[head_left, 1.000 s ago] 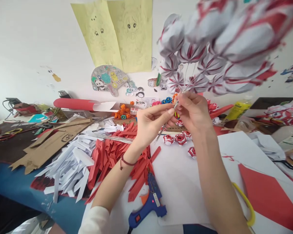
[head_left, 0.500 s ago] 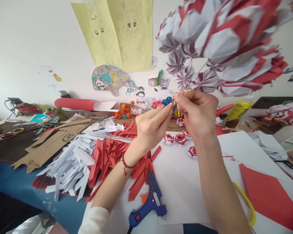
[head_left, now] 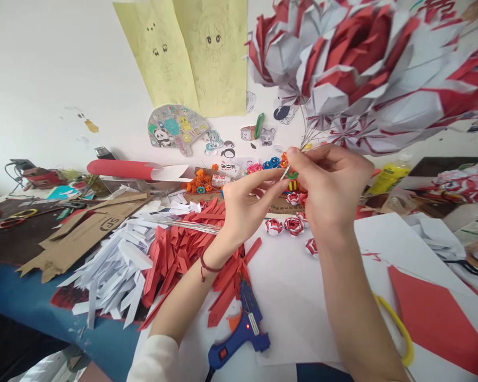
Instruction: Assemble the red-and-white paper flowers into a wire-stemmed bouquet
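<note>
Here, bouquet (head_left: 354, 74) of folded paper, crisp red and white petals, held up before smooth wall (head_left: 43, 63), upper right. Right hand (head_left: 334, 185) closed in pinch on thin wire stems (head_left: 308, 135); left hand (head_left: 242, 204) pinches twisted wire just below, thumb near fingertips. Flat white paper (head_left: 290, 297) open between glue gun (head_left: 247, 323) and right forearm.

bouquet (head_left: 354, 63): red and white | folded strips (head_left: 115, 265): white; loose strips (head_left: 175, 254): red | glue gun (head_left: 239, 331): blue, orange patch | drawing sheets (head_left: 187, 58): yellow, grey line drawings | bottle (head_left: 388, 178): bright yellow | cord bracelet (head_left: 209, 266): dark red | cloth (head_left: 27, 297): blue | cardboard (head_left: 83, 233): brown, dark lettering
</note>
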`<act>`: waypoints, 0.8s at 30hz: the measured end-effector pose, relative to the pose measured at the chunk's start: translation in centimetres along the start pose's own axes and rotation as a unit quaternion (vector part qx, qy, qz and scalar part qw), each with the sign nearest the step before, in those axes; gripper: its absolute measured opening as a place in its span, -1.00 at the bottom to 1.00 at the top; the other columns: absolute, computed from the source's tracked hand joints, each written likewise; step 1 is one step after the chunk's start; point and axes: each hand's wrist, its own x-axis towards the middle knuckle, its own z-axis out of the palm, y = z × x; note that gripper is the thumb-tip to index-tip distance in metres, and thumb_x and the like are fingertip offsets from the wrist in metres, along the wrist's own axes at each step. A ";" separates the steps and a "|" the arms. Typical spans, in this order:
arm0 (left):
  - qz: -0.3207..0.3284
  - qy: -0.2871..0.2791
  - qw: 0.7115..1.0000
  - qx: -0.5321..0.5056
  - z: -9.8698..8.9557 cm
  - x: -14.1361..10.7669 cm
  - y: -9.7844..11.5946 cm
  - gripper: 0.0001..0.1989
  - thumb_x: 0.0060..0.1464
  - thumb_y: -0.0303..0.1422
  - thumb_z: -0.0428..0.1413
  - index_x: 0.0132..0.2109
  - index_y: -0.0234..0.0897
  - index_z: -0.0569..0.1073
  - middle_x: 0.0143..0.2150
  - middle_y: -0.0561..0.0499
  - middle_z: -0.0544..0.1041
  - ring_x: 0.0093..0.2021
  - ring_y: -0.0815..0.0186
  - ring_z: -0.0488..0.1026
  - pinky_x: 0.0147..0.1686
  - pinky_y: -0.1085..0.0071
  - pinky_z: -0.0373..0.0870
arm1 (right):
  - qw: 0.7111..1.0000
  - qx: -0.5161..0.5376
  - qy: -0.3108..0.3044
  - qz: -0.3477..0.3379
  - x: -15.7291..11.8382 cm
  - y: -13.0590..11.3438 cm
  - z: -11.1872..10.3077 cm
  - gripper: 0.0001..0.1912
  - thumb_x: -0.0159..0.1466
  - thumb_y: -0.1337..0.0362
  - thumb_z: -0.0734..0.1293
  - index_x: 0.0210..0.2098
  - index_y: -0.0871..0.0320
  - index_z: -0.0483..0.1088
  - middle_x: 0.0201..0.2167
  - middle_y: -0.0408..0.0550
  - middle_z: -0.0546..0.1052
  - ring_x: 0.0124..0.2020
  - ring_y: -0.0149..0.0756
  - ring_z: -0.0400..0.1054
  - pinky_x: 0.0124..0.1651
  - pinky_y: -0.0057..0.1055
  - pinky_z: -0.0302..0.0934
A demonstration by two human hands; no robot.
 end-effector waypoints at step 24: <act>-0.273 -0.066 0.911 -0.303 0.2 0.4 -0.4 -0.83 -0.05 -0.29 0.38 -0.24 -0.12 0.67 -0.27 0.02 0.69 -0.39 0.35 0.59 -0.34 0.40 0.55 | 0.987 0.076 -0.125 0.070 1.1 0.1 -1.2 -0.60 0.08 0.08 0.58 -0.64 0.12 0.38 -0.67 -0.19 0.27 -0.67 -0.50 0.06 -0.64 -0.40 -0.08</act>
